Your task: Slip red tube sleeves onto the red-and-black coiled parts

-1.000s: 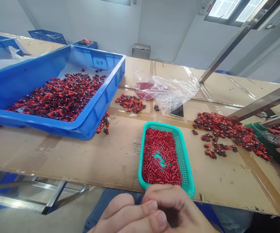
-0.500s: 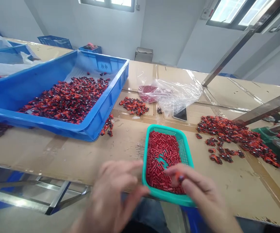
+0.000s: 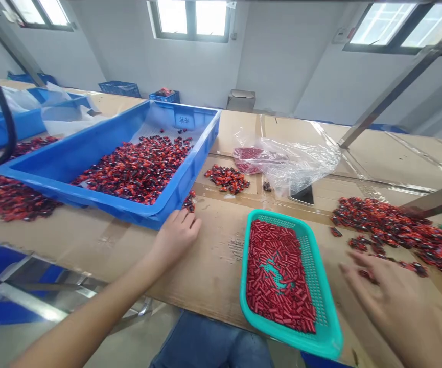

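Note:
My left hand (image 3: 179,232) rests on the table against the near corner of a blue tray (image 3: 101,191), its fingers curled down beside a few red-and-black plastic parts (image 3: 189,201). Whatever lies under those fingertips is hidden. At the right, my right hand (image 3: 400,299) is blurred, thumb and fingers apart, over loose red-and-black parts (image 3: 381,248) at the edge of a larger heap (image 3: 404,227). Between both hands stands a green basket (image 3: 246,276) with many short dark-red tubes (image 3: 278,266); its mesh floor shows through in the middle.
Behind the basket lie a small heap of parts (image 3: 227,179), a clear plastic bag (image 3: 297,158) with red pieces and a phone (image 3: 303,194). A metal post (image 3: 389,89) rises at the right. More parts (image 3: 21,202) spread left of the tray. A black cable (image 3: 4,110) hangs at far left.
My left hand has moved from beside the basket to the tray's corner. My right hand has left the basket, where it held a small red-and-black part, and reached right. The view has shifted.

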Demonstrator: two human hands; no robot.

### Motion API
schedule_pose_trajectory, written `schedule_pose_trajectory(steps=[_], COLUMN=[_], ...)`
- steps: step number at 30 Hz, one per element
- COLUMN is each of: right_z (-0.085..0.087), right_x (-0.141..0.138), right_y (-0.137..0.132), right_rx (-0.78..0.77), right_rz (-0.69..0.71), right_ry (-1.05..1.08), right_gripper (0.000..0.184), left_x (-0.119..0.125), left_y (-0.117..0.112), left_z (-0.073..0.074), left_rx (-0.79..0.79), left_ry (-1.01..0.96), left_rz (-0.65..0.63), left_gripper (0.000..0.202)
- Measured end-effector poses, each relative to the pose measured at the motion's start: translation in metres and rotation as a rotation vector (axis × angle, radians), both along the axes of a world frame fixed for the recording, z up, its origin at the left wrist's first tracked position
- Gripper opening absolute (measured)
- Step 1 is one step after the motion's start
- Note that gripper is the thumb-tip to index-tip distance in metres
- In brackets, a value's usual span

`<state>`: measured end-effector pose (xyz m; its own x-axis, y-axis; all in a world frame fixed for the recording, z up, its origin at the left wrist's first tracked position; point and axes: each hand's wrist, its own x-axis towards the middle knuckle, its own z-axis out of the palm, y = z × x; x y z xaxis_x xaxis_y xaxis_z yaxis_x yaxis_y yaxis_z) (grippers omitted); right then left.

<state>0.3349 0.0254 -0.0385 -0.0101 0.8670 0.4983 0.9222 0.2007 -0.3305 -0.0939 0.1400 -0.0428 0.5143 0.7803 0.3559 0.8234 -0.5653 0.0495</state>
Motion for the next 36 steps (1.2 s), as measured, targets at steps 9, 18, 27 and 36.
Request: schedule_pose_trajectory(steps=[9,18,27,36], right_z=[0.023,0.03,0.058,0.054], right_x=[-0.09,-0.095,-0.146,-0.16], right_y=[-0.012,-0.005,-0.025,-0.027], right_rx=[-0.325,-0.309,0.11,0.255], right_rz=[0.429,0.485,0.576,0.53], right_ry=[-0.268,-0.093,0.31,0.121], right_gripper=[0.008,0.017,0.023,0.025], left_x=[0.025,0.06,0.083,0.09], left_y=[-0.044,-0.095,-0.129,-0.141], left_z=[0.022,0.042,0.047,0.046], left_rx=[-0.284,-1.259,-1.771,-1.687], left_ry=[-0.658,-1.612,-2.13,-2.099], left_rz=[-0.16,0.029,0.279,0.284], left_gripper=[0.016,0.03,0.039,0.042])
